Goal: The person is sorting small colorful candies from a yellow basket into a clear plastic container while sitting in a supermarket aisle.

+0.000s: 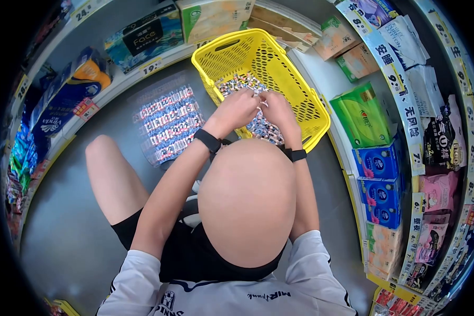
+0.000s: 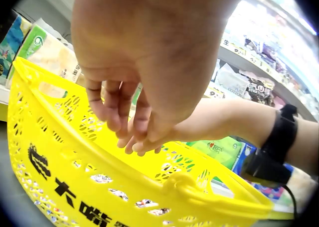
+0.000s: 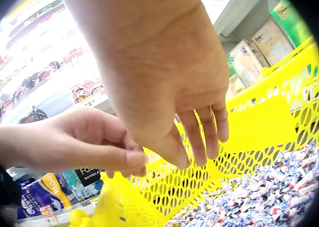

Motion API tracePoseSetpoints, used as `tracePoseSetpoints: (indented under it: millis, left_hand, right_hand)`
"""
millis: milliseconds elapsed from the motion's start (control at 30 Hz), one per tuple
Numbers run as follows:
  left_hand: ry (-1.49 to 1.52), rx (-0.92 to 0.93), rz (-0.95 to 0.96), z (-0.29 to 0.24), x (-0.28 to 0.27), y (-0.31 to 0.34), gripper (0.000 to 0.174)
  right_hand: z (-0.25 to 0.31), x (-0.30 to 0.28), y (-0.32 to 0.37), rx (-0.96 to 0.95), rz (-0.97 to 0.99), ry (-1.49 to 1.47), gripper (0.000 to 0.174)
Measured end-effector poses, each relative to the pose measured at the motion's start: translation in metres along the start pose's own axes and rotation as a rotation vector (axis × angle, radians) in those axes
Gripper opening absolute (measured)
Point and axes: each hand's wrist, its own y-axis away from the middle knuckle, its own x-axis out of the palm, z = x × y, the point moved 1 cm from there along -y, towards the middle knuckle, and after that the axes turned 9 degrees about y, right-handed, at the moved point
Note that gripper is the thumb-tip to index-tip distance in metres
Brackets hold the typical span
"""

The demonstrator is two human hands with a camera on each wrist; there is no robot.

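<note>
Grip: our left hand [image 1: 238,108] and right hand [image 1: 276,108] meet fingertip to fingertip. The left thumb presses against curled fingers and the right fingers point down. We cannot tell whether either pinches anything.
Beneath: we see wrapped candies [image 1: 237,81] heaped in the yellow basket [image 1: 300,84], right under the fingertips.
Basket: on the aisle floor [image 1: 89,226], its far side against the bottom shelf's edge.
Floor, left of basket: a flat clear pack [image 1: 166,124] of similar candies.
Wrists: a black band [image 1: 208,139] on each.
Shelves, right: a green tissue pack [image 1: 362,113] above blue boxes [image 1: 379,160].
</note>
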Motion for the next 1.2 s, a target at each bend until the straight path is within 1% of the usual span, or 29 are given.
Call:
tracePoseSetpoints:
  millis: [67, 100, 133, 200, 233, 267, 333, 367, 400, 500, 600, 633, 667, 700, 733, 767, 800, 900, 933, 1000, 1033, 1133, 1200]
  left_hand:
    - [-0.042, 0.070, 0.072, 0.013, 0.019, -0.008, 0.014]
    - [-0.092, 0.029, 0.156, 0.019, 0.027, -0.011, 0.016]
    - [-0.091, 0.029, 0.159, 0.025, 0.034, -0.016, 0.016]
    - [-0.174, -0.075, 0.419, 0.038, 0.047, -0.023, 0.018]
    - [-0.176, -0.227, 0.601, 0.035, 0.047, -0.035, 0.020]
    - [-0.175, -0.230, 0.607, 0.030, 0.044, -0.044, 0.020]
    - [-0.244, -0.286, 0.690, 0.032, 0.052, -0.053, 0.019]
    - [-0.264, -0.298, 0.668, 0.033, 0.059, -0.057, 0.023]
    - [-0.262, -0.300, 0.674, 0.030, 0.063, -0.060, 0.023]
    - [-0.267, -0.191, 0.636, 0.026, 0.075, -0.072, 0.028]
    - [-0.287, -0.215, 0.702, 0.026, 0.089, -0.077, 0.028]
    - [-0.162, -0.237, 0.699, 0.027, 0.088, -0.075, 0.022]
    - [-0.160, -0.233, 0.702, 0.026, 0.091, -0.076, 0.022]
    - [-0.208, -0.248, 0.715, 0.028, 0.099, -0.076, 0.021]
    - [-0.257, -0.264, 0.727, 0.030, 0.106, -0.075, 0.020]
    - [-0.243, -0.232, 0.772, 0.034, 0.112, -0.077, 0.020]
    - [-0.238, -0.227, 0.776, 0.034, 0.115, -0.076, 0.020]
    - [-0.225, -0.209, 0.823, 0.036, 0.123, -0.075, 0.021]
    - [-0.246, -0.219, 0.820, 0.037, 0.126, -0.074, 0.021]
    - [-0.290, -0.241, 0.813, 0.037, 0.131, -0.073, 0.022]
    - [-0.313, -0.235, 0.817, 0.037, 0.134, -0.073, 0.022]
    - [-0.297, -0.239, 0.807, 0.041, 0.140, -0.073, 0.021]
    - [-0.290, -0.245, 0.825, 0.041, 0.144, -0.074, 0.021]
  right_hand:
    - [-0.019, 0.009, -0.006, 0.053, 0.059, 0.009, 0.025]
    - [-0.026, 0.013, -0.008, 0.093, 0.091, 0.023, 0.028]
    - [-0.032, 0.016, -0.011, 0.095, 0.093, 0.022, 0.028]
    - [-0.045, 0.028, -0.014, 0.177, 0.218, 0.038, 0.033]
    - [-0.051, 0.035, -0.015, 0.180, 0.221, 0.033, 0.033]
    - [-0.057, 0.042, -0.016, 0.189, 0.253, 0.045, 0.032]
    - [-0.062, 0.046, -0.017, 0.194, 0.293, 0.052, 0.031]
    - [-0.065, 0.048, -0.018, 0.245, 0.362, 0.011, 0.033]
    - [-0.070, 0.050, -0.017, 0.298, 0.428, -0.029, 0.034]
    - [-0.081, 0.060, -0.014, 0.269, 0.471, -0.032, 0.036]
    - [-0.090, 0.073, -0.014, 0.276, 0.482, -0.061, 0.034]
    - [-0.091, 0.073, -0.013, 0.272, 0.489, -0.066, 0.033]
    - [-0.091, 0.074, -0.013, 0.278, 0.489, -0.066, 0.033]
    - [-0.092, 0.076, -0.013, 0.336, 0.529, -0.035, 0.034]
    - [-0.093, 0.077, -0.013, 0.394, 0.569, -0.003, 0.036]
    - [-0.096, 0.078, -0.012, 0.382, 0.601, -0.018, 0.041]
    - [-0.097, 0.076, -0.010, 0.389, 0.604, -0.019, 0.041]
    - [-0.094, 0.072, -0.007, 0.432, 0.724, -0.002, 0.054]
    - [-0.094, 0.073, -0.007, 0.438, 0.724, -0.002, 0.054]
    - [-0.094, 0.079, -0.008, 0.470, 0.742, -0.039, 0.037]
    - [-0.096, 0.083, -0.006, 0.512, 0.735, -0.041, 0.037]
    - [-0.104, 0.098, -0.001, 0.469, 0.722, -0.069, 0.038]
    - [-0.106, 0.098, 0.000, 0.484, 0.751, -0.041, 0.038]
